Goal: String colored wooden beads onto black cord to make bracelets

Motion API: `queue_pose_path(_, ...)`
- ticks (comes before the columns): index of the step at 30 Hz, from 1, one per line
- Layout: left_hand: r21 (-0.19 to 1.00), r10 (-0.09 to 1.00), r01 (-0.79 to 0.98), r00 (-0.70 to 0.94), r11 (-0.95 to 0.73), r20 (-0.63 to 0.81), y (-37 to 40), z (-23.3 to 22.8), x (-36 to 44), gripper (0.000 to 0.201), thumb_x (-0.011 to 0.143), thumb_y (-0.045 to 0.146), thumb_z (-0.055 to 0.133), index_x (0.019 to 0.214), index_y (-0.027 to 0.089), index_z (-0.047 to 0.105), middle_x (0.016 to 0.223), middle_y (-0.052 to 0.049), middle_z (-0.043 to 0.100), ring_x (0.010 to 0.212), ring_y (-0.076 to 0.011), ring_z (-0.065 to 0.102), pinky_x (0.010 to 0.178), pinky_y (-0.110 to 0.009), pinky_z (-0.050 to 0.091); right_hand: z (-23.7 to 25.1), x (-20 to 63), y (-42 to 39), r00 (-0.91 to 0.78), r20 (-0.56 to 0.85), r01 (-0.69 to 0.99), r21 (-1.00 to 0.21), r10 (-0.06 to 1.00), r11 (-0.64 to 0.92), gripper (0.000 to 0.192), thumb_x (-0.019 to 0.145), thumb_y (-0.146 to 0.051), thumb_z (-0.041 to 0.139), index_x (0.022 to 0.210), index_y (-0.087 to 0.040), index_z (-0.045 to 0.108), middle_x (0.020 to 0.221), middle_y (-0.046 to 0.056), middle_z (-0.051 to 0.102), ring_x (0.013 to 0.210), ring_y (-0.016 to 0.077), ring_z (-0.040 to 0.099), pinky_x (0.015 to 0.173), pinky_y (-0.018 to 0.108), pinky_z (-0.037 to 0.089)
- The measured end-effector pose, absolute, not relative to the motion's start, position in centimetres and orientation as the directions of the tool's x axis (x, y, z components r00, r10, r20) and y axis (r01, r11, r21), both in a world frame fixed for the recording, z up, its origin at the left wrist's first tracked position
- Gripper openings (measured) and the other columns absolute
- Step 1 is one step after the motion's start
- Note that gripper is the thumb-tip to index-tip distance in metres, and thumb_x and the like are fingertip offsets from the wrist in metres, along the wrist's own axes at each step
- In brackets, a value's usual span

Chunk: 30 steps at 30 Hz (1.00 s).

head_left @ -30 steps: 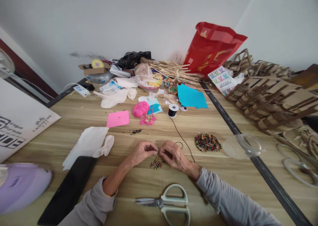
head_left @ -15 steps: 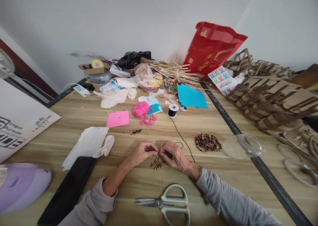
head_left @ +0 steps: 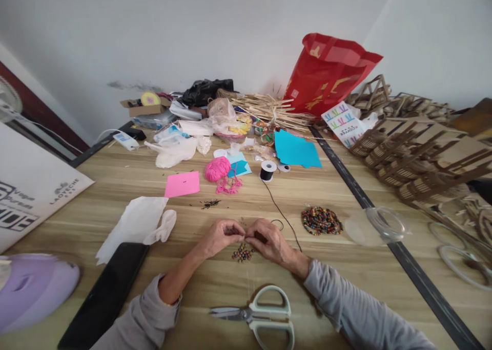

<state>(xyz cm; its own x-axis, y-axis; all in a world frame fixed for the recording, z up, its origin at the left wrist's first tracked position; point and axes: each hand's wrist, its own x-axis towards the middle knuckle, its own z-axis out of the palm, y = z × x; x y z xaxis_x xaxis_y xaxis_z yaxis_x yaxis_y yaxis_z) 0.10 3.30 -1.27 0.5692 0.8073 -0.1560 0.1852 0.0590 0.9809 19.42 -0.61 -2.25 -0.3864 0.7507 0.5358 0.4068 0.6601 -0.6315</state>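
My left hand (head_left: pixel 220 238) and my right hand (head_left: pixel 270 241) meet at the fingertips, thumb and forefinger pinched on each. Whatever they hold between them is too small to make out. Just below the fingertips lies a small heap of coloured round beads (head_left: pixel 242 253). Nearer to me, scissors (head_left: pixel 251 314) with pale green handles lie with their blades pointing left. A black cord (head_left: pixel 282 215) runs from a spool (head_left: pixel 268 171) past my right hand, with a small loop beside the knuckles. To the right rests a pile of strung multicoloured beads (head_left: pixel 321 221).
A black phone-like slab (head_left: pixel 105 293) and white paper (head_left: pixel 132 224) lie left. Beyond my hands are small black sticks (head_left: pixel 210 204), a pink card (head_left: pixel 183 184) and pink yarn (head_left: pixel 217 169). A clear round lid (head_left: pixel 378 227) and small woven baskets (head_left: pixel 418 186) stand right.
The fingertips of my right hand have shifted very slightly left, closer against those of my left hand. Everything else looks the same.
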Motion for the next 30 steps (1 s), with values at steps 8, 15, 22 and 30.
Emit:
queue_pose_path(8, 0.98, 0.82, 0.193, 0.553, 0.05, -0.151, 3.28, -1.19, 0.16, 0.013, 0.063, 0.022, 0.074, 0.068, 0.013, 0.067, 0.065, -0.001, 0.066, 0.062, -0.0125, 0.057, 0.061, -0.023, 0.046, -2.4, 19.44, -0.66, -0.412, 0.505, 0.387, -0.656, 0.758, 0.648, 0.016, 0.091, -0.03, 0.055, 0.08, -0.019, 0.054, 0.072, 0.003, 0.059, 0.068, 0.0161, 0.055, 0.063, 0.027, 0.045)
queue_pose_path(15, 0.978, 0.821, 0.201, 0.547, 0.061, -0.164, 3.26, -1.27, 0.17, 0.015, 0.062, 0.025, 0.073, 0.065, 0.012, 0.067, 0.061, -0.002, 0.065, 0.058, -0.0122, 0.054, 0.058, -0.023, 0.042, -2.04, 19.41, -0.64, -0.437, 0.51, 0.386, -0.638, 0.741, 0.667, 0.012, 0.091, -0.029, 0.056, 0.085, -0.018, 0.057, 0.075, 0.004, 0.06, 0.069, 0.0167, 0.056, 0.064, 0.028, 0.046)
queue_pose_path(22, 0.976, 0.814, 0.215, 0.565, 0.016, -0.138, 3.47, -1.58, 0.04, 0.018, 0.066, 0.03, 0.071, 0.066, 0.012, 0.067, 0.062, -0.002, 0.064, 0.059, -0.0125, 0.053, 0.059, -0.024, 0.04, -1.44, 19.33, -0.71, -0.452, 0.498, 0.449, -0.589, 0.74, 0.672, 0.005, 0.089, -0.021, 0.056, 0.085, -0.019, 0.056, 0.079, 0.006, 0.06, 0.074, 0.0187, 0.056, 0.066, 0.029, 0.044)
queue_pose_path(30, 0.983, 0.841, 0.178, 0.522, 0.051, -0.139, 3.73, -1.46, -0.03, 0.019, 0.067, 0.03, 0.072, 0.066, 0.012, 0.064, 0.062, 0.0, 0.062, 0.06, -0.0113, 0.051, 0.059, -0.023, 0.04, -2.38, 19.19, -0.54, -0.289, 0.482, 0.67, -0.516, 0.827, 0.534, 0.023, 0.067, -0.004, 0.046, 0.085, -0.019, 0.049, 0.084, 0.007, 0.054, 0.081, 0.0222, 0.049, 0.071, 0.033, 0.04)
